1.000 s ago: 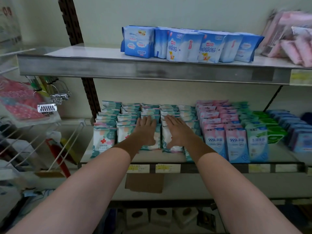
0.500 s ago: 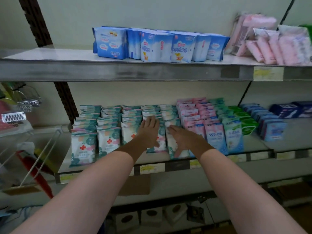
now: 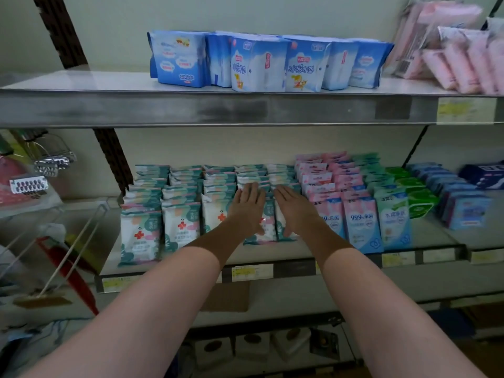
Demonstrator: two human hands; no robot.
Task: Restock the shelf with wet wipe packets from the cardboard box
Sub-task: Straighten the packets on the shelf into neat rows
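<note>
Rows of white-and-teal wet wipe packets (image 3: pixel 180 227) with a red cross stand on the middle shelf (image 3: pixel 289 271). My left hand (image 3: pixel 246 207) lies flat with straight fingers on the front packets of the fourth row. My right hand (image 3: pixel 296 208) lies flat beside it on the fifth row, fingers straight and pointing towards the back. Both hands press on the packets and hold nothing. The cardboard box is out of view.
Pink (image 3: pixel 327 214) and blue-green packets (image 3: pixel 392 219) fill the shelf to the right. Blue packs (image 3: pixel 259 64) and pink packs (image 3: pixel 458 58) sit on the upper shelf (image 3: pixel 191 110). A wire rack (image 3: pixel 54 241) with hanging goods stands left. Small boxes (image 3: pixel 253 347) lie on a lower shelf.
The view swung right, then partly back to the left. My right hand turned from angled across the packets to flat and straight beside the left hand.
</note>
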